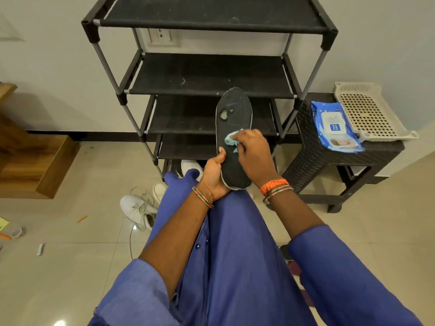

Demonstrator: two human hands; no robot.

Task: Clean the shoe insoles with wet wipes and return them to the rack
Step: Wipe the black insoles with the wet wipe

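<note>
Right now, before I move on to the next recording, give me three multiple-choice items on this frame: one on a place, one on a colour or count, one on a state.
1. Where does the pack of wet wipes lie?
A. On the dark stool beside the rack
B. On the rack's top shelf
C. On the floor by the sneakers

2. What colour is the insole?
A. White
B. Black
C. Orange

3. What is the right hand doing?
A. Hanging empty
B. Pressing a wipe on the insole
C. Lifting the basket

Answers:
1. A, the blue pack rests on the stool next to the beige basket.
2. B, its surface is black with worn patches near the far end.
3. B, the crumpled wipe sits under its fingers against the insole, which the left hand grips at the near end.
</note>
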